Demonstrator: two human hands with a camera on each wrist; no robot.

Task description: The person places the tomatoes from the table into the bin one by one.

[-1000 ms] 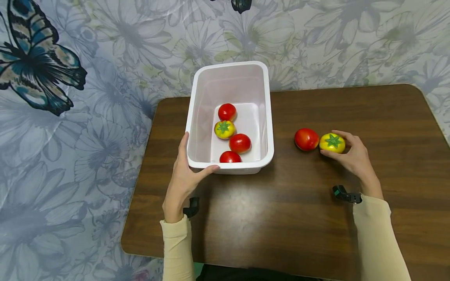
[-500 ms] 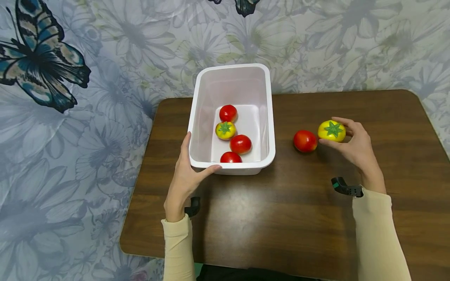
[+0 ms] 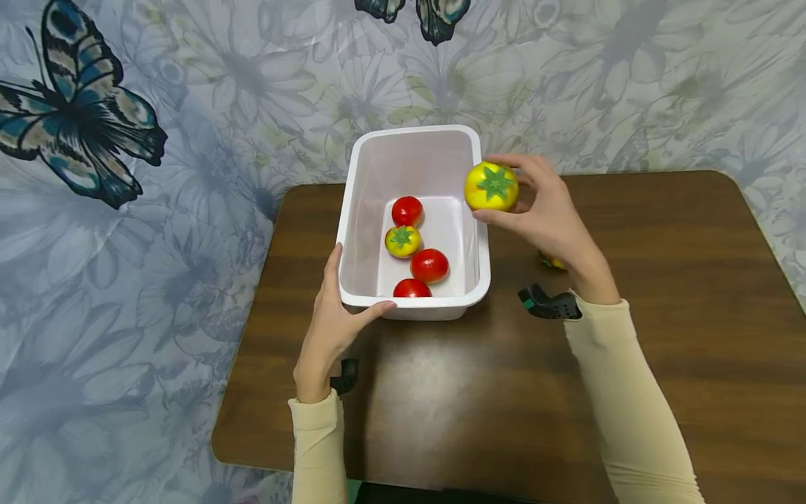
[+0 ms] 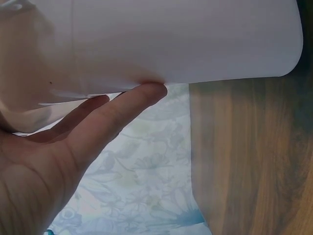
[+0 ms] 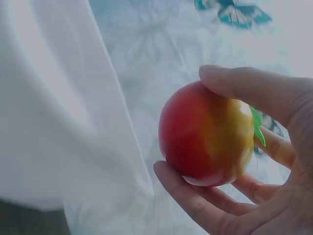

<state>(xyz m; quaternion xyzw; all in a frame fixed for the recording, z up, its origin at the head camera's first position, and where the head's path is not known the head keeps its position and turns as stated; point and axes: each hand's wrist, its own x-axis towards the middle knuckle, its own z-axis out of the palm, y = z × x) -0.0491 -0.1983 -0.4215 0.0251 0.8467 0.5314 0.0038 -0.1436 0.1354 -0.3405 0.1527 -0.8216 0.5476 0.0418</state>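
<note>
My right hand [image 3: 544, 203] holds a red-and-yellow toy tomato [image 3: 490, 187] with a green star-shaped calyx, raised by the right rim of a white plastic tub [image 3: 483, 269]. In the right wrist view, thumb and fingers curve round this tomato [image 5: 208, 134], apart from the tub wall [image 5: 63, 107]. Inside the tub lie red tomatoes [image 3: 430, 266] and a yellow-topped one [image 3: 403, 241]. With fingers straight, my left hand [image 3: 334, 329] touches the tub's near left corner; the left wrist view shows the fingers [image 4: 122, 110] against its outer wall. Another tomato [image 3: 552, 262] is mostly hidden beneath my right hand.
The tub stands on a brown wooden table [image 3: 453, 399], near its far edge. Behind it is a flowered wall covering [image 3: 252, 91] with butterflies. Both wrists wear black bands [image 3: 549, 304].
My right hand has lifted the yellow-topped tomato off the table and carried it left to the tub's right rim. The left hand stays at the tub's corner.
</note>
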